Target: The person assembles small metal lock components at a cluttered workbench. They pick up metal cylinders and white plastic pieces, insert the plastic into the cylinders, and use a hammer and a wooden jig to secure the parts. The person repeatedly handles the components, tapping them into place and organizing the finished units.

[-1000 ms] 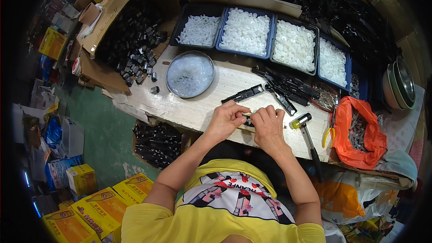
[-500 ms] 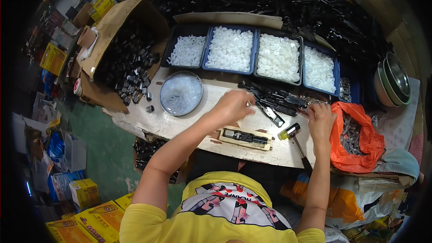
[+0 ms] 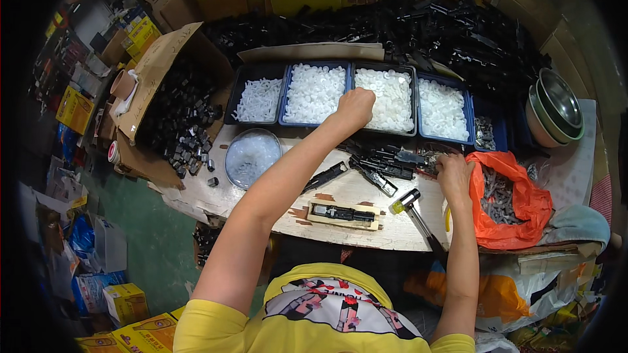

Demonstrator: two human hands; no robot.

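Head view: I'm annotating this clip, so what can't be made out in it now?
All in the head view:
Left hand: its grip, and anything in it, hidden by the back of the hand.
Right hand: contents of its grip, if any, masked by its own fingers.
Yellow handle: its other end, behind the right forearm.
Yellow cartons: cut off by the lower edge.
Frontmost black assembly: details too small.
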